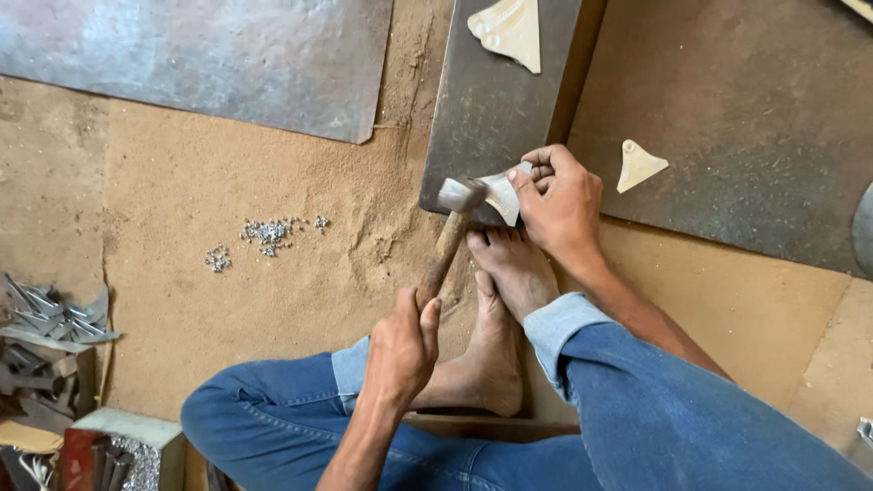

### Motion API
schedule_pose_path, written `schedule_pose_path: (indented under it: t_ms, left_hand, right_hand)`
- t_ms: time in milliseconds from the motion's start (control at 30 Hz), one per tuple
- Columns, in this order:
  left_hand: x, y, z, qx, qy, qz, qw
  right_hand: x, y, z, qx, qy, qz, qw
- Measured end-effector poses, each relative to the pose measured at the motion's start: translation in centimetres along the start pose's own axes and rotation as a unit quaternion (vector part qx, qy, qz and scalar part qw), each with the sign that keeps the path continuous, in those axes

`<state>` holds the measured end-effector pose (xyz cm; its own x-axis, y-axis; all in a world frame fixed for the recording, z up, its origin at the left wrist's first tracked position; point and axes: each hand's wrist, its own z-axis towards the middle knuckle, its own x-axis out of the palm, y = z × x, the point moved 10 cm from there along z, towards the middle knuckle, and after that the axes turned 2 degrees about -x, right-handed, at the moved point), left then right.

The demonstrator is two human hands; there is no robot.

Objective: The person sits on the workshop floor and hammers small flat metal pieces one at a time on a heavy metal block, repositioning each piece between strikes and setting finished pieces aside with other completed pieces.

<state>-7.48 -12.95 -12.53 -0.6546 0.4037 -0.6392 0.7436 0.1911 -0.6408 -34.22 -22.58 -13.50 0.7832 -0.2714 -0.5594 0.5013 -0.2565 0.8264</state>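
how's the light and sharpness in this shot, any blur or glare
Head view: soft, even daylight with faint shadows; hammer in the left hand and the metal piece under the right hand look sharp; dull sheen on the grey sheet, no harsh glare.

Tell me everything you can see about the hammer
The hammer has a worn brown wooden handle and a dull grey metal head. The left hand grips the handle's lower end, so it slants up and right. Its head rests on or just above a small pale metal piece that the right hand pinches against the dark steel block.
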Motion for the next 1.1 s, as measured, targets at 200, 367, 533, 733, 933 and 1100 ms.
schedule_pose_path:
  t_ms: [200,367,533,733,933,1100]
  left_hand:
    - [-3.8,-4.4,-4.8,0.251,-0.150,0.019,0.956]
    - [-1.0,-1.8,-1.2,0.117,-0.072,0.027,0.990]
    - [-6.0,-5.2,-3.2,0.196,-0.221,0.000,0.955]
    - [-7.4,-5.3,-2.9,0.298,-0.007,-0.197,0.934]
    - [-0.4,4.3,0.2,-0.027,-0.026,0.105,0.994]
    - [1.1,10.3,-7.3,-0.206,0.075,-0.087,0.972]
  right_hand:
    - [-0.1,-0.3,-0.1,-0.013,0.008,-0.017,1.000]
    - [0.1,-1.0,0.1,0.033,0.019,-0.016,0.999]
    - [-0.7,1.1,0.2,-0.046,-0.010,-0.040,0.998]
    - [0.3,-1.0,0.2,0.028,0.024,-0.033,0.999]
    - [-2.6,0.8,-0.2,-0.038,0.002,0.011,0.999]
    - [-11.2,-2.1,-3.6,-0.208,-0.154,-0.156,0.953]
